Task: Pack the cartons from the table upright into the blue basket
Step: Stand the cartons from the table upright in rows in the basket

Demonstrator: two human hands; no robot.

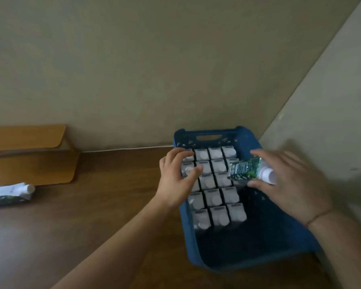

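Note:
The blue basket [206, 135] stands on the brown table at the right, by the wall corner. Several cartons [215, 198] with white round caps stand upright in it, in rows that fill its far and left part. My right hand [288, 182] holds a green and white carton [245, 168] tilted on its side over the basket's right side, its white cap toward my palm. My left hand [178, 174] rests with spread fingers on the tops of the cartons along the left row. One more carton [8, 193] lies on its side at the table's left edge.
A brown cardboard box [31, 155] with an open flap stands against the wall at the back left. Walls close in behind and to the right of the basket. The near part of the basket [248, 243] holds no cartons.

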